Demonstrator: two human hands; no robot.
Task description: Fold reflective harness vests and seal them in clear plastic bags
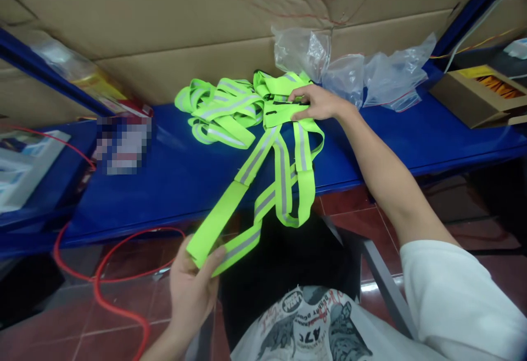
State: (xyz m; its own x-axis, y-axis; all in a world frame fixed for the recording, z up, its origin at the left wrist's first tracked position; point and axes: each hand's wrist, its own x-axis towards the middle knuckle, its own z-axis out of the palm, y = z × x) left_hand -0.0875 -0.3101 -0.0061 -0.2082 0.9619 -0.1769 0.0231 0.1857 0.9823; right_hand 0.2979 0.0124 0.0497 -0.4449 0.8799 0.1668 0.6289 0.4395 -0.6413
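Observation:
A neon yellow-green reflective vest made of straps (284, 174) with grey stripes stretches between my two hands. My left hand (193, 278) is closed on one strap loop, below the front edge of the blue table. Over the table, my right hand (315, 103) pinches the wider panel of the vest, which has dark slots in it. Some straps hang past the table edge above my lap. More yellow-green reflective straps (224, 106) lie in a loose heap on the table, left of my right hand.
Clear plastic bags (346, 73) lie against the cardboard wall at the back of the blue table (135, 196). An open cardboard box (473, 100) with orange items stands at right. At left are a blurred-out packet (125, 144) and a grey tray (31, 171). A red hose (99, 289) hangs below.

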